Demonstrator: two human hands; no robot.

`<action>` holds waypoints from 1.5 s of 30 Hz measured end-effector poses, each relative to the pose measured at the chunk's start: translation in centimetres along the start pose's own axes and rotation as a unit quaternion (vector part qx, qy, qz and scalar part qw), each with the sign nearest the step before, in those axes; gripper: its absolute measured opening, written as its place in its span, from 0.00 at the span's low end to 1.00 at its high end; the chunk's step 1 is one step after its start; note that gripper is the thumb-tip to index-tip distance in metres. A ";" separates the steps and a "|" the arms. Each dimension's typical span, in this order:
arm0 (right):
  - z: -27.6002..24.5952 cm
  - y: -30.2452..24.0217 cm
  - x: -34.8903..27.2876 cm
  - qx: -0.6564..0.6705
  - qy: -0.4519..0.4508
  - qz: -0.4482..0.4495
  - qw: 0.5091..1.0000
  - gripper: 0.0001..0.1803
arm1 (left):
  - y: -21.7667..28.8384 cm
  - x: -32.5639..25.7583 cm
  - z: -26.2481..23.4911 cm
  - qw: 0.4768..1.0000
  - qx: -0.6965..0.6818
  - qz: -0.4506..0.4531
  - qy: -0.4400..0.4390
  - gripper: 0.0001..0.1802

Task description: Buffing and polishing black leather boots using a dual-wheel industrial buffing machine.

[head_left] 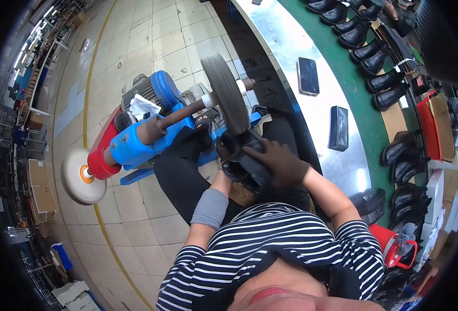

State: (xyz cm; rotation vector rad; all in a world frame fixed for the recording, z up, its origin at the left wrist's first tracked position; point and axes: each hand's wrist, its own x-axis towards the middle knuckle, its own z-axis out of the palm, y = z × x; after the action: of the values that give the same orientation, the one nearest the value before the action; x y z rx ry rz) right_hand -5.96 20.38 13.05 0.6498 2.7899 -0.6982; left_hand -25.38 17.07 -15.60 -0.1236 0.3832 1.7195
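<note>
Holding a black boot [247,166] up against the grey buffing wheel [224,93], I have both gloved hands wrapped around it. My right hand [280,163] lies over the top of the boot, fingers closed down on the leather; my left hand [228,155] grips from underneath, mostly hidden behind the boot, so I cannot tell exactly how its fingers sit. The boot is above my lap, its front end touching the lower edge of the wheel, which sits on the shaft of the blue polishing machine [135,140]. A cream-coloured wheel [81,176] at the machine's other end stands unused.

As I judge it, this boot is mid-polish: it is at the wheel, not yet set down. Rows of black boots [379,67] stand on the green conveyor [353,83] to my right; whether those are finished or waiting I cannot tell.
</note>
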 end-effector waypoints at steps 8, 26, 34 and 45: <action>4.0 3.0 4.0 0.026 0.087 -0.084 0.992 0.52 | 3.4 0.5 3.0 0.994 0.016 0.095 0.050 0.35; 10.3 10.5 -3.5 0.553 0.419 0.156 0.703 0.36 | 0.5 -10.2 16.7 0.944 0.014 -0.322 -0.071 0.32; 15.3 6.0 3.2 0.243 0.541 0.136 0.794 0.20 | -0.9 -10.7 16.0 0.946 0.162 -0.280 -0.010 0.25; 14.7 11.5 15.4 0.637 0.296 0.108 0.703 0.20 | 2.1 -3.5 7.1 0.629 0.742 0.076 -0.219 0.39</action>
State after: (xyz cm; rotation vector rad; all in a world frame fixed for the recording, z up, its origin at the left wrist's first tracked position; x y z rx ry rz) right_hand -13.19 28.04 -8.74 1.5602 2.0791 -2.7789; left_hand -25.80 15.75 -7.55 1.5407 1.3264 1.0243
